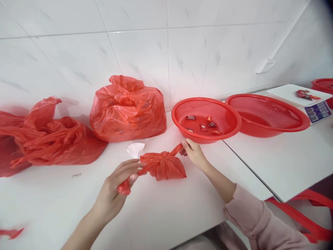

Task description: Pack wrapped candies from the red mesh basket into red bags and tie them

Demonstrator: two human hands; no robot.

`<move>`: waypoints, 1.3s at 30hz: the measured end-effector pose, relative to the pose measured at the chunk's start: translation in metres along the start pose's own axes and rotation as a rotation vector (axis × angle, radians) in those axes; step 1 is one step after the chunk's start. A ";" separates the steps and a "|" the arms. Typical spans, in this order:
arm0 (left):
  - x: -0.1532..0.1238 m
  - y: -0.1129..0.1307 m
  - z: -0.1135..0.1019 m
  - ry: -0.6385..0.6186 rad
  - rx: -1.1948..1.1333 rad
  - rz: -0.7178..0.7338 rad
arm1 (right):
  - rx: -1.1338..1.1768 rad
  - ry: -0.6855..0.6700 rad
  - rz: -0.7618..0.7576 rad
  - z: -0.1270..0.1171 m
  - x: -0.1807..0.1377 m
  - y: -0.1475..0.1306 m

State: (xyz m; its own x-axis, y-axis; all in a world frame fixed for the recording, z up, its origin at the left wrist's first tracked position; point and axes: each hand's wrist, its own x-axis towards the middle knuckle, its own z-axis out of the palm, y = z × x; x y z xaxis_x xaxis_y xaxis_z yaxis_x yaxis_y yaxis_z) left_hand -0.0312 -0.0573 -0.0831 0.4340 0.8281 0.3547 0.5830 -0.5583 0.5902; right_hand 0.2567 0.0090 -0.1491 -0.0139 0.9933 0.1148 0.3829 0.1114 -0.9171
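A small red plastic bag (169, 167), bunched in the middle with its handles pulled out to both sides, is between my hands just above or on the white table. My left hand (116, 185) is closed around one twisted handle, whose end sticks out below the fingers. At the other side my right hand (193, 152) pinches the second handle near the rim of a red basket. What the bag contains is hidden. A white scrap of paper (135, 150) lies behind it.
Large filled red bags (127, 111) stand along the tiled wall, others at left (65, 142). A red mesh basket (234, 118) holds several wrapped sweets; a second basket (267, 128) is beside it. A white scale (288, 92) carries wrapped pieces. A seam (249, 168) divides the tables.
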 end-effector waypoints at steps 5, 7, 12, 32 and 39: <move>0.033 -0.017 0.056 0.187 -0.166 0.010 | -0.127 0.063 -0.059 0.042 -0.019 -0.015; 0.037 -0.026 0.075 0.205 -0.151 -0.001 | -0.186 0.040 -0.085 0.056 -0.023 -0.012; 0.029 -0.037 0.094 0.216 -0.119 -0.154 | -0.174 0.031 -0.104 0.066 -0.019 0.002; 0.016 -0.029 0.101 0.134 -0.224 -0.384 | -0.239 0.097 -0.145 0.044 -0.040 -0.006; 0.023 -0.027 0.116 -0.019 -0.123 -0.378 | -0.324 -0.155 -0.121 0.055 -0.037 0.004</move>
State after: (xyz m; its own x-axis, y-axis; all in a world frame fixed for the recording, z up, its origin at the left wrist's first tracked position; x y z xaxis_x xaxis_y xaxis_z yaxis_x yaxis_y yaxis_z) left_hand 0.0422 -0.0288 -0.1750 0.2175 0.9726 0.0828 0.6180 -0.2028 0.7595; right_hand 0.2075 -0.0255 -0.1782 -0.2071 0.9692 0.1332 0.6418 0.2374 -0.7292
